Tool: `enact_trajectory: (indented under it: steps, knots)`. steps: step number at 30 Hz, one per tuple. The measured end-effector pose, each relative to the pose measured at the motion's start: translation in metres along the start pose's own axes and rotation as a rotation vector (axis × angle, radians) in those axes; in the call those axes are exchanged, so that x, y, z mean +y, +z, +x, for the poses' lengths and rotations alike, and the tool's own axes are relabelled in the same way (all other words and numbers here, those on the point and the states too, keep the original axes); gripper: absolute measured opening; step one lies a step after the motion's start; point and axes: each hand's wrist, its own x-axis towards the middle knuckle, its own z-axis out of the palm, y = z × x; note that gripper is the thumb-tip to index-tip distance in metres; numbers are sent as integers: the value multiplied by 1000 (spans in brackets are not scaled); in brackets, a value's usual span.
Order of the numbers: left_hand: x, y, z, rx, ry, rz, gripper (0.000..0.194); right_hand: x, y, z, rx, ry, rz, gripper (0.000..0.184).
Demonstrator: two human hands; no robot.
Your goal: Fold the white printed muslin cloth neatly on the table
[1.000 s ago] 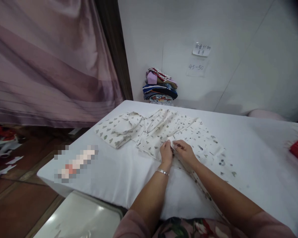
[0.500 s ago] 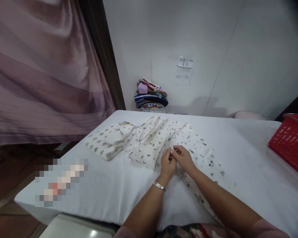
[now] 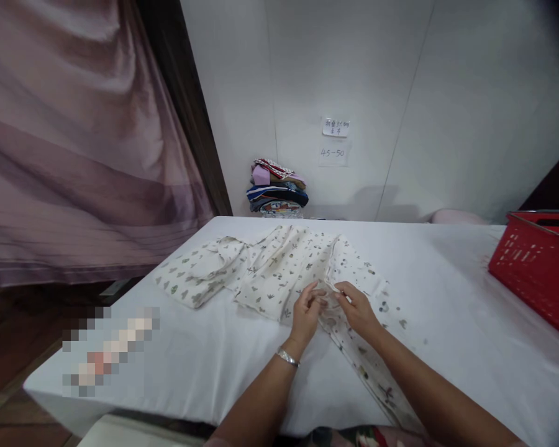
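Several white printed baby garments (image 3: pixel 279 273) lie side by side on a table with a white cloth (image 3: pixel 205 354). My left hand (image 3: pixel 306 312), with a silver bracelet at the wrist, and my right hand (image 3: pixel 358 308) meet over the rightmost garment (image 3: pixel 354 270). Both pinch a fold of its fabric between the fingertips, close together. That garment trails toward me under my right forearm.
A red plastic basket (image 3: pixel 540 267) stands at the table's right edge. A stack of folded coloured clothes (image 3: pixel 277 189) sits against the white wall behind the table, under two paper notes (image 3: pixel 334 139). A mauve curtain (image 3: pixel 74 143) hangs at left. A blurred patch covers something at the table's left.
The view has tilted up and shifted right, bringing the red basket into sight. My hands stayed together on the garment's fold, working the fabric slightly.
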Motion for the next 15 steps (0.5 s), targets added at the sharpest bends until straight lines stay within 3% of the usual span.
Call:
enact_trajectory:
  steps: [3,8,12,15]
  knots:
    - [7,-4,8,-2,59,200,32,-17,-31,-15,-78,50,78,20]
    - [19,4,35,-170,273,515,38,-39,-89,-46,-155,171,117,23]
    - [13,14,58,-329,456,740,47,-37,-137,-71,-122,219,85,17]
    - [0,16,70,-463,524,824,51,-33,-178,-94,41,187,-20,22]
